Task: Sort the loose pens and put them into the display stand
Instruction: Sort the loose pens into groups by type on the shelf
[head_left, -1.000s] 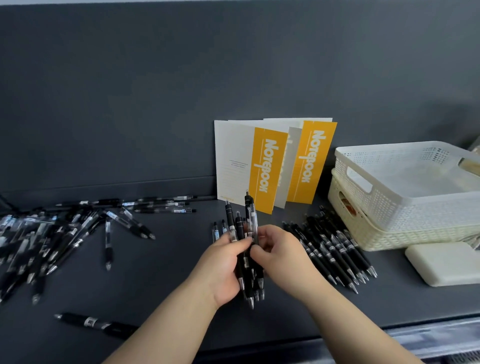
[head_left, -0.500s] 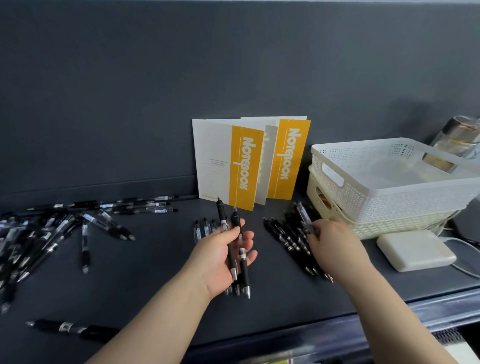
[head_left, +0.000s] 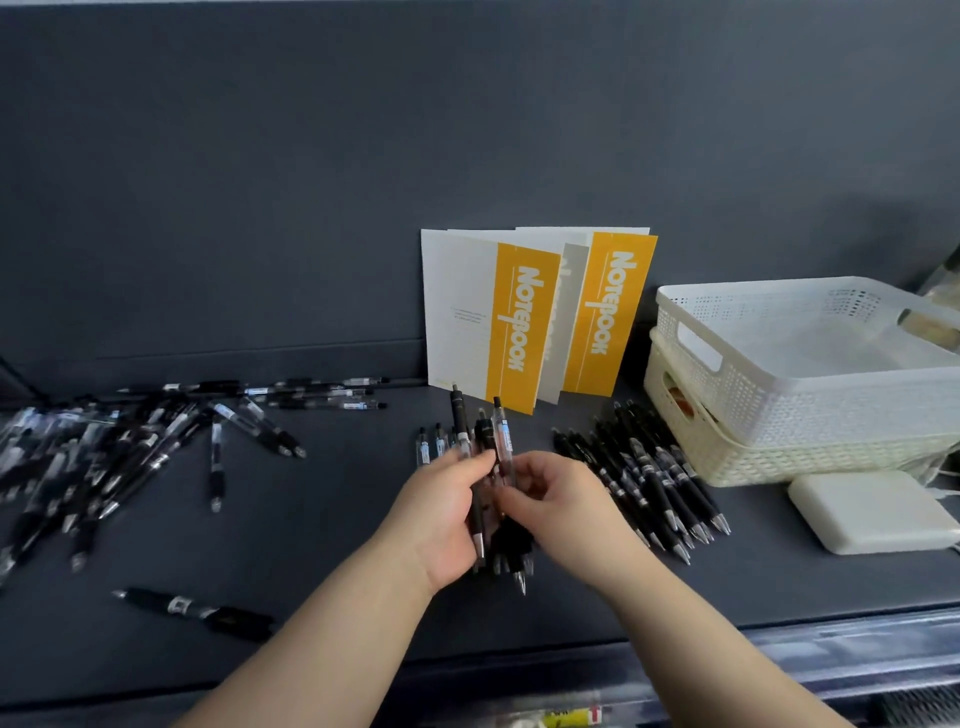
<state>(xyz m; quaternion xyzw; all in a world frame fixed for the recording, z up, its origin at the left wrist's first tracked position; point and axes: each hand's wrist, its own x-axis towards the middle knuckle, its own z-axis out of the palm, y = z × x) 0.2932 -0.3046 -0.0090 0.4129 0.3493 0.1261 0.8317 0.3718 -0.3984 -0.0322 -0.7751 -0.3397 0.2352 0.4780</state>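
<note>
Left hand: the left hand (head_left: 447, 519) is curled round a bundle of pens (head_left: 485, 436), tips pointing near and buttons far, held just above the dark shelf (head_left: 337, 545).
Right hand: the right hand (head_left: 561, 509) is at the same bundle, thumb and forefinger pinched on its near-right side. I cannot tell which single pen it has.
What changed: half a second ago that right hand was over at the row of black pens (head_left: 654, 478) on the right. It has come back to the bundle, so one pen looks delivered and the next is being picked out.
Sorted so far: the black row lies right of the hands, beside the stacked baskets (head_left: 810, 374). A short row of clear pens (head_left: 423, 447) lies just behind the left hand.
Still loose: a big heap of pens (head_left: 104, 457) sits at the far left, and one stray pen (head_left: 192, 608) lies near left.
Display stand: I cannot see one. The notebooks (head_left: 488, 322) lean against the back wall.
Progress: sorting by type is well underway but far from done, and loading the stand has not begun.
Next: likely draw one pen free and lay it with its kind.
</note>
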